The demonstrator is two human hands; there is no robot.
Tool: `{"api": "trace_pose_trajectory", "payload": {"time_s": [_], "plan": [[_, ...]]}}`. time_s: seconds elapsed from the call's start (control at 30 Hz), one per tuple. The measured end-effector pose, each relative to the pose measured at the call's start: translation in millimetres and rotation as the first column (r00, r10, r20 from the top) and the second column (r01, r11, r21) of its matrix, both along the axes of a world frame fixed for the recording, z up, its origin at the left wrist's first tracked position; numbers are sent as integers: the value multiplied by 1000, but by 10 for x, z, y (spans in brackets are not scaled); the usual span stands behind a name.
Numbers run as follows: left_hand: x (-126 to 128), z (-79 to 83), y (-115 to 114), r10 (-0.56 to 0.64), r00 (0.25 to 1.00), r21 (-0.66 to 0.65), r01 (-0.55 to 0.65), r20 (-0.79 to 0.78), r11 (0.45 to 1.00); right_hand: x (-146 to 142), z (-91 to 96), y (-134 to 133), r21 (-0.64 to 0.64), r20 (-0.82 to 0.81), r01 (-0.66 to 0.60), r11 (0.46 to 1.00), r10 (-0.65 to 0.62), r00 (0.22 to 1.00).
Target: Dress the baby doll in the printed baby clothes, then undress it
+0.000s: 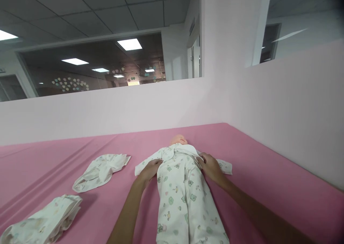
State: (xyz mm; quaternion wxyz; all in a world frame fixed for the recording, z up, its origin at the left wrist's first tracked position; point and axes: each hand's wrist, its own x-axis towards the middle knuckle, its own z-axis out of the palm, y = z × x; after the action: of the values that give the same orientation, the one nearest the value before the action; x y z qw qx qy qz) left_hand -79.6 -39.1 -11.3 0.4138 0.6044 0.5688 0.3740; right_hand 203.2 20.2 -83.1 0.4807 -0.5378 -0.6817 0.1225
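Note:
A baby doll [178,140] lies on its back on the pink sheet, its head toward the wall. It has on a white printed baby top [150,159] with the sleeves spread out, and white printed baby pants [174,193] reach up over its body. At the left side of the pants' upper edge, my left hand [150,169] has its fingers closed on the cloth. My right hand [211,165] pinches the cloth at the opposite side, near the right sleeve [225,166]. Part of the top's hem looks folded up at the chest.
To the left lie a crumpled white printed cloth piece [103,170] and a folded white printed garment [44,219]. The pink sheet [115,219] covers the surface. A pale wall [120,111] with windows runs behind, and another wall [290,115] stands on the right.

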Motion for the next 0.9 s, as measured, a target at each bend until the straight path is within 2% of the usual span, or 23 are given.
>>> {"api": "trace_pose_trajectory", "payload": {"time_s": [0.1,0.2,0.37,0.47,0.57,0.7,0.8,0.9], "plan": [[-27,92,-102,-61,998,9,61,-5,998,29,-5,-15,31,-64,84,996,-82,995],[70,169,-163,-143,988,27,145,-56,989,35,4,-65,73,-113,174,982,-165,980],[223,120,-120,90,971,191,-47,-220,980,-16,30,-214,140,-78,166,976,-156,985],[219,44,-73,127,970,248,-73,-209,966,-46,34,-289,133,-31,133,982,-130,991],[213,-11,-37,154,972,276,-102,-175,956,-69,38,-338,73,21,110,991,-112,993],[261,-27,-5,210,953,335,-129,-217,933,-102,47,-372,21,38,81,997,-81,996],[264,-7,-4,322,910,408,-199,-260,891,-106,45,-373,13,34,72,997,-73,997],[163,-15,-43,439,844,534,-228,-308,814,-65,31,-358,-9,36,92,996,-92,995]]}}
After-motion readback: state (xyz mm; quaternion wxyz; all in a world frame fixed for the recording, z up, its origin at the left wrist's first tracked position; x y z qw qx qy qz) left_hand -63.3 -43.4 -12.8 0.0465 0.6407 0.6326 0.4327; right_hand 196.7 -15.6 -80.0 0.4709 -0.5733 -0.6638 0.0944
